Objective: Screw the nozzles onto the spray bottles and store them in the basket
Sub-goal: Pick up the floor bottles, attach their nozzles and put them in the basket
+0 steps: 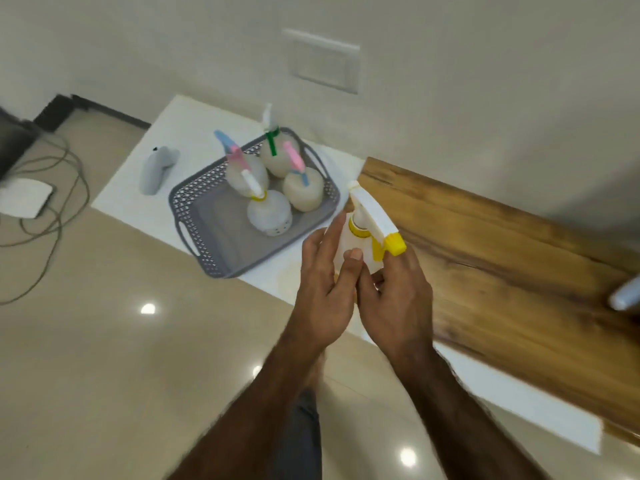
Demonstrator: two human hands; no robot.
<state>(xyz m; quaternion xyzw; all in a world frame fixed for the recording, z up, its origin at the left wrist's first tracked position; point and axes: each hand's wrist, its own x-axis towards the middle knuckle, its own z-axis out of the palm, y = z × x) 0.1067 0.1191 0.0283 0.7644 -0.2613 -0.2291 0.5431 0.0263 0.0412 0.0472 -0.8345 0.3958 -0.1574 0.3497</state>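
A translucent spray bottle [343, 251] with a white and yellow nozzle [372, 221] on its neck is held upright between both hands, just right of the basket. My left hand [323, 282] wraps its left side, thumb across the front. My right hand [394, 292] grips its right side under the yellow trigger. The grey perforated basket [204, 244] sits on the white table top [124, 174]. It holds several capped bottles: one with a yellow collar [270, 213], one with a green nozzle [277, 154], and two with pink and blue nozzles [242, 171] [303, 188].
A grey handheld device [156, 169] lies left of the basket. A wooden board [502, 258] runs along the right, with a pale rounded object [625, 294] at its far right edge. Cables [52, 216] and a white box [24, 197] lie on the tiled floor at left.
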